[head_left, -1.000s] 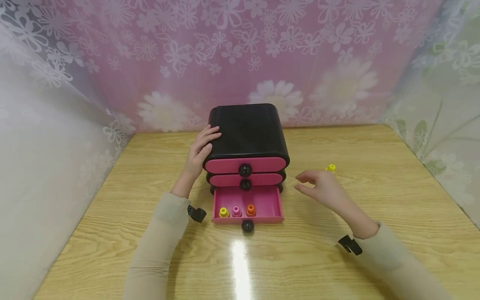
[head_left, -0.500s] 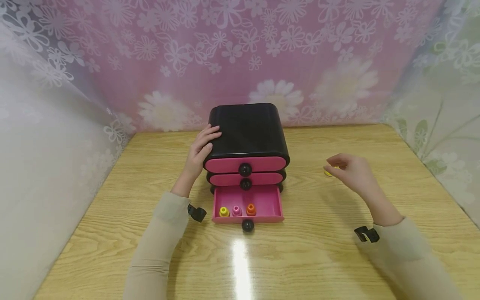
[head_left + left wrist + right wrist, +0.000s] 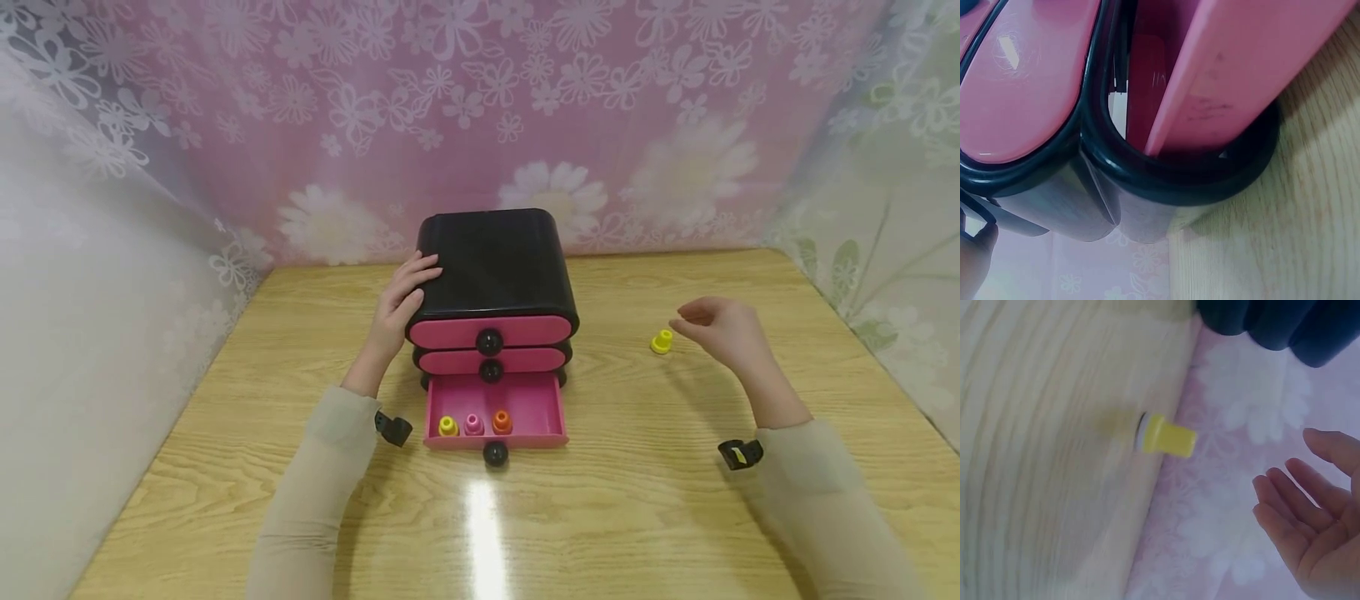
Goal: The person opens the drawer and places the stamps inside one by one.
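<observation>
A black mini drawer cabinet (image 3: 491, 258) with pink drawer fronts stands on the table; its bottom drawer (image 3: 536, 404) is pulled out. Inside, along the front wall, are a yellow piece (image 3: 447, 426), a pink piece (image 3: 473, 425) and an orange piece (image 3: 502, 422), all small and stepped. My left hand (image 3: 397, 304) rests on the cabinet's upper left side, fingers extended over the top edge. To the right, a yellow stamp-like piece (image 3: 662, 342) with a pale base (image 3: 1142, 431) stands upright on the table. My right hand (image 3: 723, 333) hovers just right of it, fingers loosely bent, holding nothing.
The wooden table (image 3: 600, 517) reaches back to a pink flowered curtain (image 3: 480, 125). Pale curtains hang at both sides. A black round knob (image 3: 496, 454) sticks out from the pulled-out drawer toward the front.
My right hand has moved right and slightly back, from beside the cabinet past the yellow stamp-like piece, which shows fully now. My left hand and the cabinet have stayed put.
</observation>
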The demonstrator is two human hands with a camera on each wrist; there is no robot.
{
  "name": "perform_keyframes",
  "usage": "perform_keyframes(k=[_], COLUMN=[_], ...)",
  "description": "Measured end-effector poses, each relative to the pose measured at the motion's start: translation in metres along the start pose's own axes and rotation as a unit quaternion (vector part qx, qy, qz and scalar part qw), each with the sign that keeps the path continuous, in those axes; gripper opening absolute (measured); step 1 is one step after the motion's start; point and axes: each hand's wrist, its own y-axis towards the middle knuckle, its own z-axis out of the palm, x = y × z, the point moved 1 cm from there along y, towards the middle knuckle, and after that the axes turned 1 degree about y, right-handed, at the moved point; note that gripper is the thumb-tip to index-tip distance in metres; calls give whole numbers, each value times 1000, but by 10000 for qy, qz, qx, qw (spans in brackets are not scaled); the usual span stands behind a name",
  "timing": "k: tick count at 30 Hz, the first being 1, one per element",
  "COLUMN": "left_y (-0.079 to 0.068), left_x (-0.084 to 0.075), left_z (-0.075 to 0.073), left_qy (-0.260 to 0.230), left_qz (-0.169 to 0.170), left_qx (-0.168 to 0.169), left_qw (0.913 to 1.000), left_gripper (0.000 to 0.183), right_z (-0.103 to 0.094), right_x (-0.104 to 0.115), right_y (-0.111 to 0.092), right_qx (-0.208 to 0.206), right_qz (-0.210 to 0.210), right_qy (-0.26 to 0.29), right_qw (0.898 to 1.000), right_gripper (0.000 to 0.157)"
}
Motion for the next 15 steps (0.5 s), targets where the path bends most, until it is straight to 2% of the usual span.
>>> perform_keyframes(k=[8, 15], left_y=[-1, -1], left_x=[2, 4], left_z=[1, 0], left_qy=[-111, -123], left_qz=[66, 62], left_qx=[-28, 1], left_qw=[9999, 9999], left_gripper=[32, 32], right_z=[0, 9], right_x=[-17, -33], right_y=[17, 27], right_qx=[995, 1267], right_qz=[63, 77], right_qy=[-502, -602], right_qw=[9937, 9901], right_gripper=[46, 47])
